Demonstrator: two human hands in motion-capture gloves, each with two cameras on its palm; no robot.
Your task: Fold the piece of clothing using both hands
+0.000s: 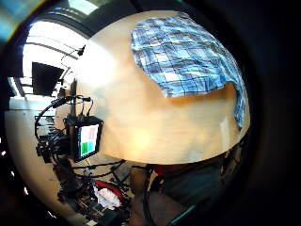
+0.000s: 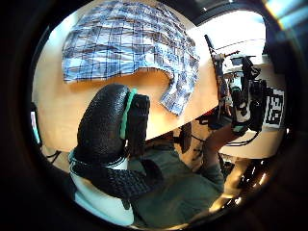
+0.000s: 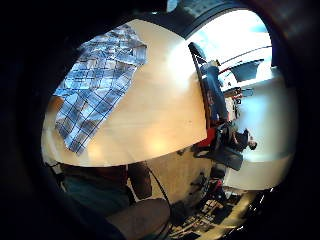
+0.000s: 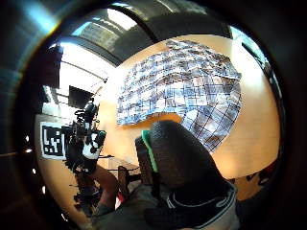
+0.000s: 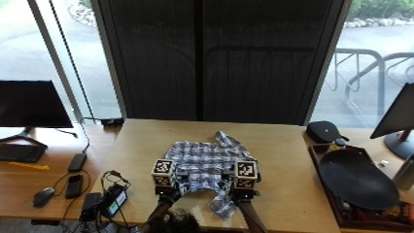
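A blue-and-white plaid shirt (image 5: 206, 162) lies spread on the wooden table, roughly in the middle toward the near edge. Its cloth is rumpled, with 1 narrow part trailing off its near right corner toward the table's near edge.

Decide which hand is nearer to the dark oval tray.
Right. The right hand is at the shirt's near edge, on the side toward the tray; the left hand lies farther off.

Office: desks, monitor (image 5: 31, 104), keyboard (image 5: 19, 153), mouse (image 5: 43, 196).
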